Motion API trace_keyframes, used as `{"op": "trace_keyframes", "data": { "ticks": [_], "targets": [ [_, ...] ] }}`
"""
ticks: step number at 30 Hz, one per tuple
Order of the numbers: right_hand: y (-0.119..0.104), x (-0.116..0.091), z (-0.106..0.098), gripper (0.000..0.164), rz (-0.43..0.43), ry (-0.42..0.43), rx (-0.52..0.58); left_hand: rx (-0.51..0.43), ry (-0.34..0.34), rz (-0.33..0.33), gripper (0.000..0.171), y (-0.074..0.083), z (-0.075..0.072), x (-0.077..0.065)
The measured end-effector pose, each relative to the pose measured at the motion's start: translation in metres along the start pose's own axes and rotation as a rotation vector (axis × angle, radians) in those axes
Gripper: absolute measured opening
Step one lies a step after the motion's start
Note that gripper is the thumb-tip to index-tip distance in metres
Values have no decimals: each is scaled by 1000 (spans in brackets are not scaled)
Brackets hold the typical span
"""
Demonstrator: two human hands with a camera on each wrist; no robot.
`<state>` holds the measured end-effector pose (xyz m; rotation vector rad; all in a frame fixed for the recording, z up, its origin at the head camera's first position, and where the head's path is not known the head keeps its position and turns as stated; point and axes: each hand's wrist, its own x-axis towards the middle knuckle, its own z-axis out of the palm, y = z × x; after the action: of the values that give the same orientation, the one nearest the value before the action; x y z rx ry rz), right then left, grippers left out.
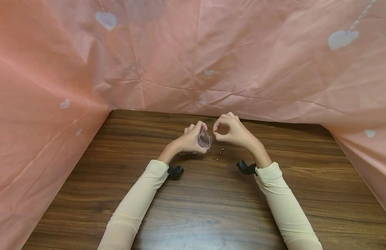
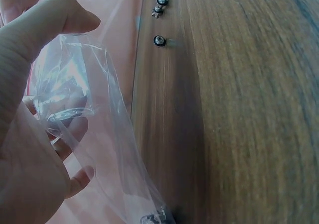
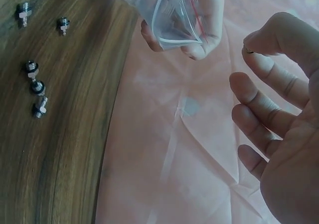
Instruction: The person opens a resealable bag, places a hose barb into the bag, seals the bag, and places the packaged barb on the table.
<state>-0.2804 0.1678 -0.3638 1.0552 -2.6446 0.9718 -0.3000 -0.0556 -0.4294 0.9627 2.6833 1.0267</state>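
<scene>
My left hand [image 1: 190, 139] holds a clear zip bag [image 1: 204, 140], its mouth spread between thumb and fingers and facing the right hand. In the left wrist view, small dark metal pieces [image 2: 155, 218] show at the bottom of the bag. Just right of the bag, my right hand [image 1: 236, 132] pinches something tiny between thumb and index fingertip. Only a dark speck [image 3: 247, 50] of it shows; the fingertips hide the rest. Several small metal fittings [image 3: 32, 70] with black rings lie on the wooden table below the hands.
The brown wood-grain table [image 1: 193, 205] spreads under both arms. Pink cloth [image 1: 167, 69] with white hearts hangs behind it and along both sides. A black wrist device [image 1: 175, 171] sits at the left cuff, another [image 1: 246, 168] at the right.
</scene>
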Motion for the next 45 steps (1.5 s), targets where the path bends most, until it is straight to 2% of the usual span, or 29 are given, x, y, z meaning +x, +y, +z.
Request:
{"op": "trace_keyframes", "data": {
  "ticks": [22,45],
  "targets": [
    [-1,3,17,14,-60,1,0,-11,-8,4,78,-1,2,1],
    [-4,4,23,12,-63,-26,-26,-14,-16,20,72,4,2,-1]
  ]
}}
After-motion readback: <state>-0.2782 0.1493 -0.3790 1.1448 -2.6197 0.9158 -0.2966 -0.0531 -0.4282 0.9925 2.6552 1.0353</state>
